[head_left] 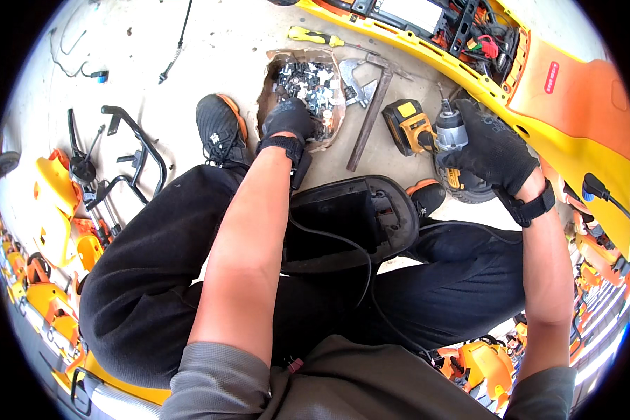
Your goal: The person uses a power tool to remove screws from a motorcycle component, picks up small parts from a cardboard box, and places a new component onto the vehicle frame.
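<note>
**Now: left hand in the screw box, right hand on the drill**

Far left, yellow and orange plastic panels (pixel 52 192) lie stacked, w/ a black metal bracket (pixel 136 143) on the concrete beside them. Your left hand (pixel 287 119), gloved black, reaches down into the torn cardboard box (pixel 267 87) of screws and small hardware (pixel 311 80); fingers are curled into the pile, can't tell if they've pinched anything. Black seat pad (pixel 350 217) rests across your knees, underside up. Just right of the box: a yellow-handled screwdriver (pixel 315 36), a hammer (pixel 371 115) and a metal wrench (pixel 353 73). Your right hand (pixel 493 150), also gloved, is clamped round the yellow-black cordless drill (pixel 427 129), held low near the hammer. Far right, the yellow-orange scooter body (pixel 574 112) carries a small red rectangular label (pixel 551 77) on its orange panel.
</note>
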`<act>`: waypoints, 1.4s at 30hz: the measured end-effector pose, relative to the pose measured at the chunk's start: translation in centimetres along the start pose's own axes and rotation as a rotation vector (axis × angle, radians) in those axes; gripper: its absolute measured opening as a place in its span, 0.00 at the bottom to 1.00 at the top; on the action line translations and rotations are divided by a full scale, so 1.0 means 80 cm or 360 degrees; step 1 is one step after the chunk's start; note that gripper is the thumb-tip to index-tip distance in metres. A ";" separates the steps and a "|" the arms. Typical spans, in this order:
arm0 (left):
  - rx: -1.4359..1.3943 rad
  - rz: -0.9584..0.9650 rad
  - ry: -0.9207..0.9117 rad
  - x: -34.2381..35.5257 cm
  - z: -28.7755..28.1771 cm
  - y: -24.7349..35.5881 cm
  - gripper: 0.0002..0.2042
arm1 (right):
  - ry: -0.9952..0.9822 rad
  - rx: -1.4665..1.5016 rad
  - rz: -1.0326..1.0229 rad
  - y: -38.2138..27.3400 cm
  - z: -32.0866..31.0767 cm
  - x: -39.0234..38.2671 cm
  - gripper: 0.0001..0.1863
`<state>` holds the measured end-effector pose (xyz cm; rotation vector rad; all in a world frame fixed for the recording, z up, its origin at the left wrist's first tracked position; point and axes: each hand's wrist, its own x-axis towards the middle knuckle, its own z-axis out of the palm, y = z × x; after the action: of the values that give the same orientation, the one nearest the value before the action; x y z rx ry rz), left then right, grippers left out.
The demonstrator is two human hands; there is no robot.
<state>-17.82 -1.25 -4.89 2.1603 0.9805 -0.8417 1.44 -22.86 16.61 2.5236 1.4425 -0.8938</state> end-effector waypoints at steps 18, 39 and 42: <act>-0.0006 -0.0084 0.0090 0.036 0.001 -0.041 0.23 | -0.0060 0.0055 0.0036 0.001 -0.001 0.004 0.37; -0.0195 -0.0391 0.0431 -0.014 -0.019 0.013 0.19 | -0.0070 0.0067 0.0008 -0.001 -0.003 0.007 0.36; -0.0188 -0.0432 0.0423 -0.025 -0.026 0.022 0.22 | -0.0080 0.0044 0.0008 0.003 -0.001 0.007 0.36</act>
<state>-16.85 -1.47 -1.70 2.1012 1.4447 -0.6068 1.86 -22.51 16.30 2.5038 1.4182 -0.9757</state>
